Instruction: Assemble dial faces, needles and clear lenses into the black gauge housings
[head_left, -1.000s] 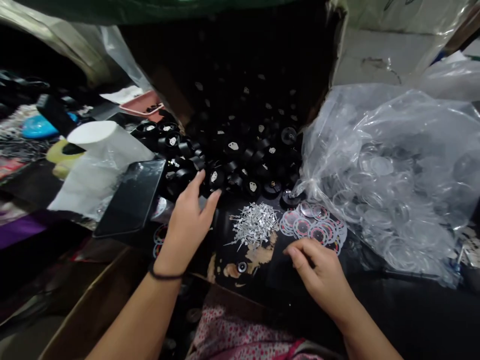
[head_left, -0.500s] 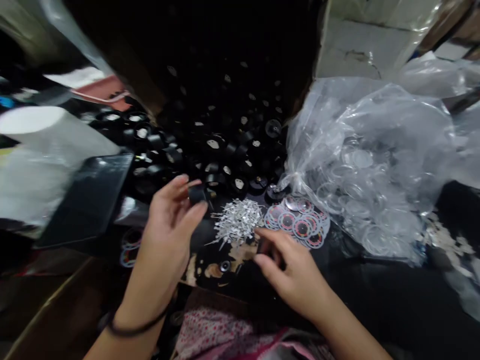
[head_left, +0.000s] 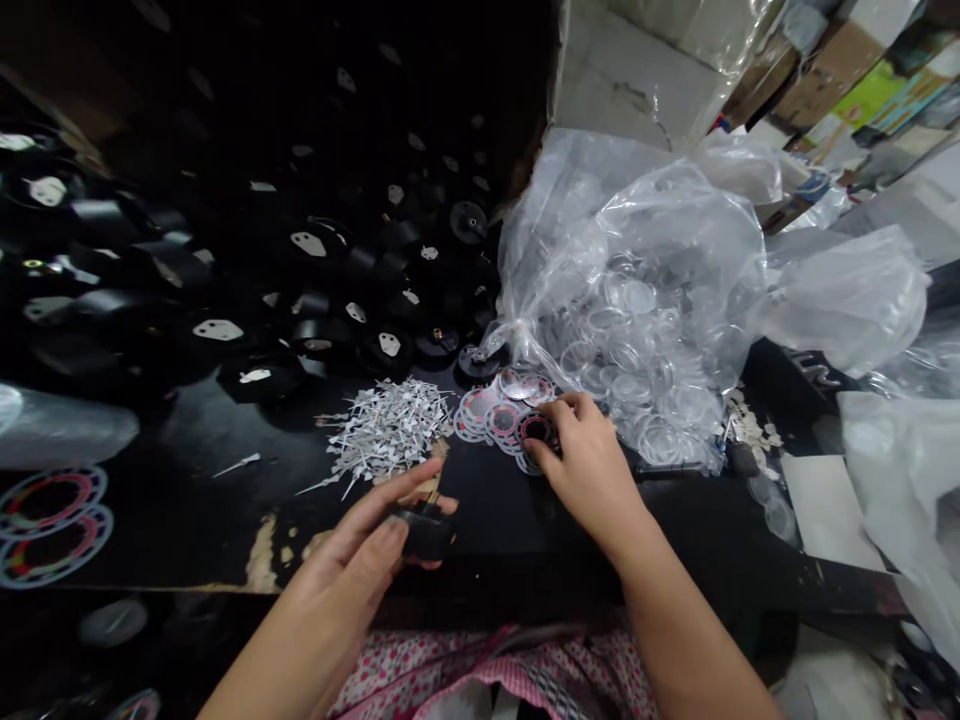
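Note:
My left hand (head_left: pixel 371 545) is closed round a small black round part (head_left: pixel 424 532), held just above the near edge of the black table (head_left: pixel 187 500). My right hand (head_left: pixel 589 465) reaches forward, its fingertips pinching one of the round printed discs (head_left: pixel 501 412) that lie in a small cluster. A heap of thin silver pins (head_left: pixel 386 430) lies between the two hands. Behind it, many more black round parts (head_left: pixel 322 290) are piled up.
A clear plastic bag of transparent rings (head_left: pixel 637 300) lies to the right of the discs, with more plastic bags (head_left: pixel 840 300) further right. Two larger printed rings (head_left: pixel 49 520) lie at the table's left. A single pin (head_left: pixel 238 464) lies apart.
My left hand picked a black part from the pile and brought it to the near table edge. My right hand moved forward onto the printed discs. The view swung right.

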